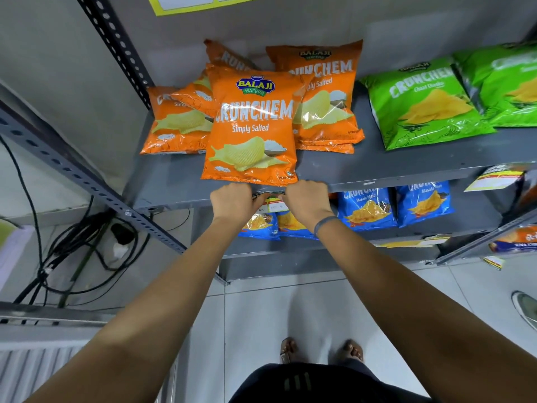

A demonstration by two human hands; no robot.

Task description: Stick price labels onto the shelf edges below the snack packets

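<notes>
Both hands are at the front edge of the grey shelf (377, 181), just below the front orange snack packet (251, 129). My left hand (234, 200) and my right hand (308, 200) each pinch one end of a small white and yellow price label (274, 205), held flat against the shelf edge between them. More orange packets (322, 97) are piled behind the front one. Green packets (421, 103) lie on the same shelf to the right.
Blue packets (369, 206) sit on the shelf below. A yellow label (494, 178) hangs on the shelf edge at the right. A perforated steel upright (87, 184) runs at the left, with black cables (72, 251) on the floor. A shoe (526, 308) shows at the right edge.
</notes>
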